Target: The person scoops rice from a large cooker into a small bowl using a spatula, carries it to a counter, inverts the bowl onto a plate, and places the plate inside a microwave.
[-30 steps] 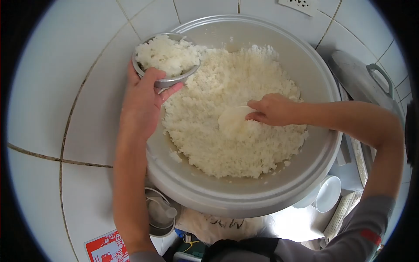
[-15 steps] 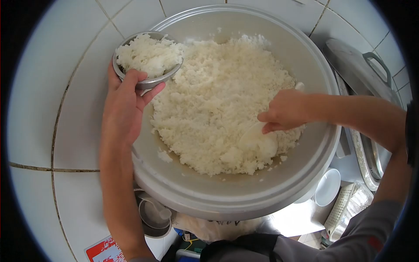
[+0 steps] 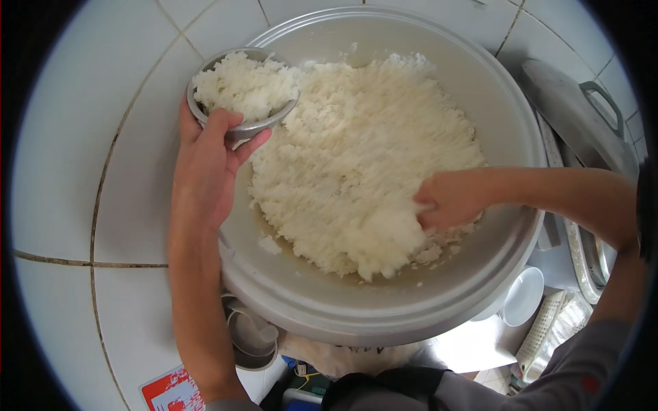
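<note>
A wide metal pot [image 3: 301, 301] holds a broad heap of white rice [image 3: 356, 151]. My left hand [image 3: 209, 157] grips a metal bowl [image 3: 257, 129] of rice over the pot's upper left rim, thumb on the near edge and fingers beneath. At the right side of the heap, my right hand [image 3: 449, 200] is closed and blurred by motion, low against the rice. In earlier views it held a pale flat scoop; now the scoop is hidden under rice or lost in the blur.
A metal lid with a handle [image 3: 576, 109] leans at the right beside trays. Below are a white bowl [image 3: 523, 296], a perforated basket [image 3: 541, 332] and a metal container with a cup [image 3: 253, 335]. A red and white sign [image 3: 171, 392] is at lower left. Tiled wall surrounds the pot.
My right hand has moved down and a little right from the heap's middle, pushing rice near the lower right edge. The bowl stays in my left hand, slightly left of before in view.
</note>
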Demonstrator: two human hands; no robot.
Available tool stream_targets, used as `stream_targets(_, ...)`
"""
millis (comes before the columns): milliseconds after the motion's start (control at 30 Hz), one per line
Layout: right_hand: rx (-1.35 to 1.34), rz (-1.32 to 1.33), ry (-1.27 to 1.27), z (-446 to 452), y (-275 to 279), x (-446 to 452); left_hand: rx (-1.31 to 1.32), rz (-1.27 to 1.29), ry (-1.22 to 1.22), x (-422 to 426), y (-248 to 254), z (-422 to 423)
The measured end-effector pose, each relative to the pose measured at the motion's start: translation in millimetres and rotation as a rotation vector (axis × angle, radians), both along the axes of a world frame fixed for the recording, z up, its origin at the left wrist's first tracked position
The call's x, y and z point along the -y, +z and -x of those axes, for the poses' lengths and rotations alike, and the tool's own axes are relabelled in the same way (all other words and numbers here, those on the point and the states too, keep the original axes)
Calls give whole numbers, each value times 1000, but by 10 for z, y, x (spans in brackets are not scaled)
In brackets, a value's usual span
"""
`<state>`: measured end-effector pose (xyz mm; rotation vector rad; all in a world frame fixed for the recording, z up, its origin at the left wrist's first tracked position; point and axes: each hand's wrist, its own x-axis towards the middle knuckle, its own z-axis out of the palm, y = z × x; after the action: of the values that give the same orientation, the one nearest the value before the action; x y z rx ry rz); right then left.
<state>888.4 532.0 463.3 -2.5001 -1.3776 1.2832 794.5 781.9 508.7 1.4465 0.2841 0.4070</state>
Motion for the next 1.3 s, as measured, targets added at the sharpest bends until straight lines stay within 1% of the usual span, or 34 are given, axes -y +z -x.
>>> stream_targets(67,127,-153,-134,-24,-14,-95,-1,-14,-4,3,5,3)
stream_targets(167,347,-290,-64,88,-233,-181,-18,-6,7,26,24,2)
stream_targets(267,354,-298,-154,267,-340,-293,-17,-6,18,33,33,1)
stream_targets(367,282,-240,-262,414,-302,-345,15,5,26,33,22,0)
stream_targets(467,264,-332,-210,489,-357,-324,20,27,16,2,11,-15)
stream_targets(567,87,-316,-190,575,-349,-400,46,30,15,12,12,-2)
stream_targets(667,120,-327,-177,686,-361,-604,45,28,26,31,9,4)
stream_targets(767,-87,-366,-107,603,-447,-630,38,34,24,17,8,0)
stream_targets(867,-95,-336,-26,476,-513,-742,50,46,16,8,1,1)
stream_targets(967,-496,-185,-310,342,-279,-747,66,95,35,-15,-11,-6)
stream_targets(1067,-475,-224,-464,170,0,-684,102,83,92,-59,-13,3)
stream_targets(1133,-407,-343,-447,1,308,-580,110,122,103,-94,-53,-6)
stream_targets(1200,-257,-398,-530,-133,707,-484,98,144,77,-75,-34,-23)
stream_targets(1300,153,-559,-476,-340,1139,-533,14,188,-27,-13,55,-3)
